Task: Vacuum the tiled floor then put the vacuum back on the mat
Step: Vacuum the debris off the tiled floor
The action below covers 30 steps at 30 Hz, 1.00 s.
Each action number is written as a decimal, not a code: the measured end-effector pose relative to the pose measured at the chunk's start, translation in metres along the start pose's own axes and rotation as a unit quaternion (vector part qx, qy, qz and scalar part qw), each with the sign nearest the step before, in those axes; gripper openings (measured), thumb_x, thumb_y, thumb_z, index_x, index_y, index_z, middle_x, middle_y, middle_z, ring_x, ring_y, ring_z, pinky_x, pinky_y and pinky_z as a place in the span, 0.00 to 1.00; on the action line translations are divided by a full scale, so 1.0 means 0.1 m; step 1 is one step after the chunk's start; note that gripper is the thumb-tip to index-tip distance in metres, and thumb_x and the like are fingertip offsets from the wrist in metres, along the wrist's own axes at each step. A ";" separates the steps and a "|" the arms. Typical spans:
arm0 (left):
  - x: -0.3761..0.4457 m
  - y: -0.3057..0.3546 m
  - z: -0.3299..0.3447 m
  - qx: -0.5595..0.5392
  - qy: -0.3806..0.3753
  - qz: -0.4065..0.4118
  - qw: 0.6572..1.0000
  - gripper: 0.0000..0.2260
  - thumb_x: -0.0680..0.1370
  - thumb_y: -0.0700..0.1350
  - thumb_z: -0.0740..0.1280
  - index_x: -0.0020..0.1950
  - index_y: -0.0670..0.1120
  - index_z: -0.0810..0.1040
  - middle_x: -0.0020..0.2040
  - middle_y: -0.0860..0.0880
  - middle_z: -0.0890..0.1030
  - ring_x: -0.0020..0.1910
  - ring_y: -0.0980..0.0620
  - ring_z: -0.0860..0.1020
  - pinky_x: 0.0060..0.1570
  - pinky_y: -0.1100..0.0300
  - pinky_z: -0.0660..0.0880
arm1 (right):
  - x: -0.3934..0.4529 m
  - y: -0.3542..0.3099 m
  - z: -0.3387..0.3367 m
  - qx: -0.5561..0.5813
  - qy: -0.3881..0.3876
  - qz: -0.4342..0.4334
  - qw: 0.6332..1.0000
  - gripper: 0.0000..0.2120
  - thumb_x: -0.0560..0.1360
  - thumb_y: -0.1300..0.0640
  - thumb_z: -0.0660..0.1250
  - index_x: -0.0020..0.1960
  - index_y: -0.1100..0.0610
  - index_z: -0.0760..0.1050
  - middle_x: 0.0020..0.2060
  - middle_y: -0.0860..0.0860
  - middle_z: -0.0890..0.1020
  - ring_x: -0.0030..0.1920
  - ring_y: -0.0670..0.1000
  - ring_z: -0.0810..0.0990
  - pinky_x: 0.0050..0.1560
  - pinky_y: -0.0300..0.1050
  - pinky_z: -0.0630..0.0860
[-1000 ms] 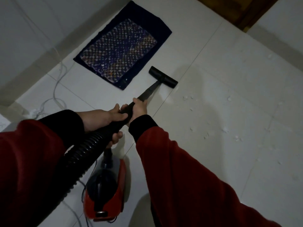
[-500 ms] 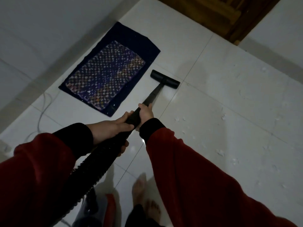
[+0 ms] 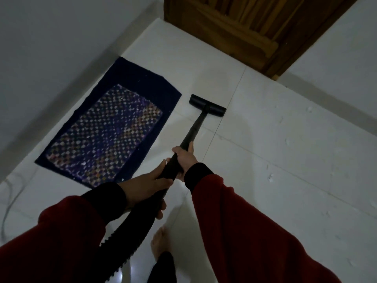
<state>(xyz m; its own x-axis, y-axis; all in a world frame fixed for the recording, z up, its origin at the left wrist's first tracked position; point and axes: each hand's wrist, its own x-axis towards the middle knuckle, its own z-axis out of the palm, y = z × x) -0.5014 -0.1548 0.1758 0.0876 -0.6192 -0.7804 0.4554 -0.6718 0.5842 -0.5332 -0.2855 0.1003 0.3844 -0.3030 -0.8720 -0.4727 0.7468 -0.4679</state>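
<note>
Both my hands grip the black vacuum wand. My right hand holds it higher up the tube; my left hand holds it lower, where the ribbed black hose starts. The flat black floor nozzle rests on the white tiled floor, just right of the dark blue mat with its chequered middle. The nozzle does not touch the mat. The vacuum's body is out of view.
A wooden door stands at the back, with white walls on both sides. Small white scraps lie on the tiles to the right. A thin cable trails at the far left. My bare foot is below my hands.
The view has tilted up and forward: the door now shows and the red vacuum body has left the frame. The nozzle has slid forward along the mat's right edge, away from the scraps.
</note>
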 end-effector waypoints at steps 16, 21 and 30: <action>1.44 1.50 -0.55 0.029 -0.010 -0.014 0.999 0.28 0.81 0.48 0.59 0.74 0.65 0.48 0.36 0.41 0.77 0.21 0.53 0.78 0.22 0.63 0.75 | 1.31 -1.71 -0.08 -0.006 0.042 -0.026 0.999 0.38 0.78 0.58 0.61 0.74 0.33 0.43 0.43 0.53 0.75 0.36 0.51 0.78 0.38 0.49 0.76; 1.89 2.01 -0.50 0.012 -0.020 -0.005 1.000 0.28 0.81 0.47 0.57 0.75 0.64 0.46 0.39 0.41 0.75 0.20 0.55 0.77 0.22 0.64 0.74 | 1.68 -2.27 -0.29 -0.013 0.047 -0.035 0.998 0.36 0.78 0.58 0.61 0.75 0.34 0.45 0.45 0.52 0.73 0.38 0.52 0.78 0.37 0.49 0.76; 2.60 2.65 -0.36 -0.014 -0.026 -0.007 1.000 0.30 0.81 0.46 0.59 0.75 0.62 0.45 0.41 0.41 0.73 0.19 0.56 0.77 0.21 0.65 0.74 | 2.16 -3.02 -0.69 0.001 0.078 -0.049 0.996 0.35 0.77 0.59 0.61 0.75 0.36 0.48 0.45 0.52 0.73 0.37 0.52 0.77 0.32 0.45 0.75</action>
<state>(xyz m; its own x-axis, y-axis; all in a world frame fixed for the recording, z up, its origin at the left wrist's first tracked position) -0.3260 -0.4794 0.1197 0.0362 -0.6308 -0.7751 0.4811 -0.6688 0.5667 -0.3621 -0.6170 0.0430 0.3001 -0.4636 -0.8337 -0.4367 0.7103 -0.5522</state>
